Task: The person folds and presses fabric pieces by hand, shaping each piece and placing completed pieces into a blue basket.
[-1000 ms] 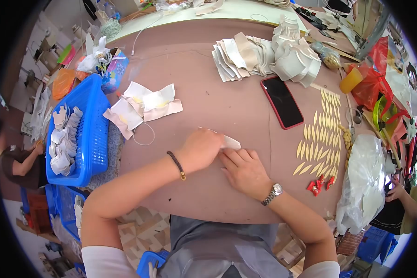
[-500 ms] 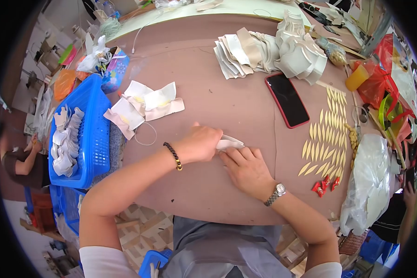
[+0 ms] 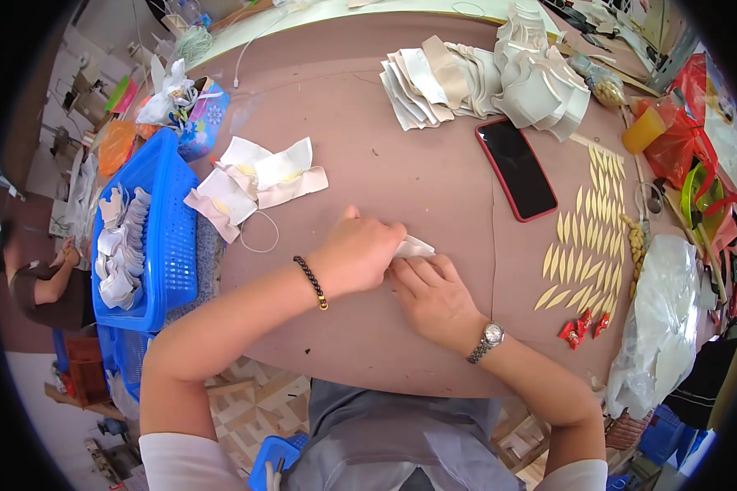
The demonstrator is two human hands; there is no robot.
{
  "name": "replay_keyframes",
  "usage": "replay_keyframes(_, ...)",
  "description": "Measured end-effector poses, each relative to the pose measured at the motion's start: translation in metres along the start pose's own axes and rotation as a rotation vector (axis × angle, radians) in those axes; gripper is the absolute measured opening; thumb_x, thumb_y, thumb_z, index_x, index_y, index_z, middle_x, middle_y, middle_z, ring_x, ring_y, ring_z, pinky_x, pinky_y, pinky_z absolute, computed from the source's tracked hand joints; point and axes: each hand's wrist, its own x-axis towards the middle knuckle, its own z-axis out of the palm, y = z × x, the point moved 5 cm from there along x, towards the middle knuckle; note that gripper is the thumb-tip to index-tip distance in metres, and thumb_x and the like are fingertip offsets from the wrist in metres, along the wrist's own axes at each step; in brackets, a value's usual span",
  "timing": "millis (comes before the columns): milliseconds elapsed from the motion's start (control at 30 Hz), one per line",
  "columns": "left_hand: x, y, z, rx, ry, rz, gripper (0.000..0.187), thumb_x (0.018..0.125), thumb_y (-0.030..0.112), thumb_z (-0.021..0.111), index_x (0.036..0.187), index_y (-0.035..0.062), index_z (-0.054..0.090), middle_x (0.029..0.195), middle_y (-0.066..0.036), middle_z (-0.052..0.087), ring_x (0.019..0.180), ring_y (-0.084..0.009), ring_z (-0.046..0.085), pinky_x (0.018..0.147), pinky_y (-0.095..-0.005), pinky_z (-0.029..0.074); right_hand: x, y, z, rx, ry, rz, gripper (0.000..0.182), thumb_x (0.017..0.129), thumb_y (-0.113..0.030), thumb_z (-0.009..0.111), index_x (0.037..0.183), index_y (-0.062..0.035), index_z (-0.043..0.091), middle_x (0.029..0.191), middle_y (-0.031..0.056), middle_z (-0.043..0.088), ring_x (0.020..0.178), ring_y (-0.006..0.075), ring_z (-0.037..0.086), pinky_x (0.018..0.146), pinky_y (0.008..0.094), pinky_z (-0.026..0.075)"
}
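Observation:
A small white, leather-like piece [image 3: 418, 246] is on the brown tabletop in front of me, mostly covered by my fingers. My left hand [image 3: 362, 252] is closed in a fist around its left end. Over its near edge lies my right hand [image 3: 436, 299], fingers bent and pressed together on it. To the left, several joined white and pinkish pieces [image 3: 280, 170] with a loop of thread [image 3: 259, 231] rest on the table. Several yellow leaf-shaped strips [image 3: 585, 233] are laid out in rows on the right.
A red-edged phone [image 3: 517, 170] lies beside stacks of cream pieces [image 3: 540, 90] at the back. Left is a blue basket [image 3: 174, 245] holding similar pieces. Red-wrapped sweets [image 3: 581, 327] and a clear plastic bag [image 3: 651, 327] are at right. Another person [image 3: 47, 286] sits far left.
My left hand has shifted slightly right and turned over the piece, so less of it shows. My right hand stays nearly in place. The view has tilted a little.

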Motion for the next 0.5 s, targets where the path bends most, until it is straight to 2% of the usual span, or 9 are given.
replay_keyframes(67,-0.005,0.002,0.001,0.018,0.054,0.013,0.015,0.072,0.008,0.065,0.082,0.0073,0.054,0.070,-0.008,0.061,0.072,-0.0263,0.061,0.077,-0.0384,0.036,0.000,-0.001,0.001,0.015,0.000,-0.014,0.025,0.077,-0.010,0.056,0.100,-0.0008,0.063,0.115,0.0079,0.054,0.102,0.0194,0.050,0.091,0.0382,0.037)
replay_keyframes(133,-0.010,0.005,0.000,0.117,0.239,0.140,0.012,0.072,0.004,0.063,0.083,0.0053,0.058,0.077,-0.009,0.062,0.074,-0.0253,0.062,0.078,-0.0373,0.036,-0.002,0.002,0.003,0.062,0.058,0.036,0.027,0.077,-0.010,0.056,0.102,-0.0006,0.062,0.115,0.0076,0.054,0.100,0.0191,0.051,0.088,0.0371,0.038)
replay_keyframes(267,-0.010,-0.010,0.003,0.001,0.250,0.181,0.009,0.073,0.001,0.060,0.081,0.0050,0.059,0.079,-0.008,0.060,0.077,-0.0241,0.059,0.080,-0.0364,0.036,0.001,0.002,-0.001,0.057,0.068,0.049,0.030,0.077,-0.010,0.057,0.105,-0.0019,0.061,0.113,0.0062,0.054,0.100,0.0185,0.051,0.086,0.0360,0.038)
replay_keyframes(333,-0.006,-0.015,0.005,-0.058,0.115,0.168,0.008,0.074,-0.001,0.058,0.079,0.0056,0.059,0.081,-0.007,0.058,0.079,-0.0233,0.057,0.081,-0.0358,0.035,0.003,0.002,-0.001,0.060,0.041,0.063,0.033,0.076,-0.010,0.058,0.109,-0.0039,0.060,0.110,0.0041,0.054,0.100,0.0175,0.051,0.084,0.0348,0.037)
replay_keyframes(433,-0.005,-0.019,0.005,-0.067,0.075,0.170,0.008,0.075,0.002,0.061,0.079,0.0068,0.057,0.083,-0.006,0.057,0.083,-0.0242,0.058,0.085,-0.0403,0.037,0.005,0.002,0.001,0.044,0.029,0.069,0.034,0.076,-0.010,0.059,0.110,-0.0054,0.060,0.108,0.0026,0.054,0.099,0.0169,0.050,0.084,0.0348,0.036)
replay_keyframes(500,-0.006,-0.018,0.003,-0.054,0.078,0.182,0.008,0.074,0.000,0.060,0.079,0.0062,0.056,0.082,-0.007,0.057,0.081,-0.0238,0.058,0.083,-0.0379,0.036,0.006,0.001,-0.001,0.044,0.031,0.074,0.035,0.076,-0.010,0.059,0.110,-0.0051,0.060,0.107,0.0025,0.053,0.100,0.0169,0.050,0.085,0.0356,0.035)
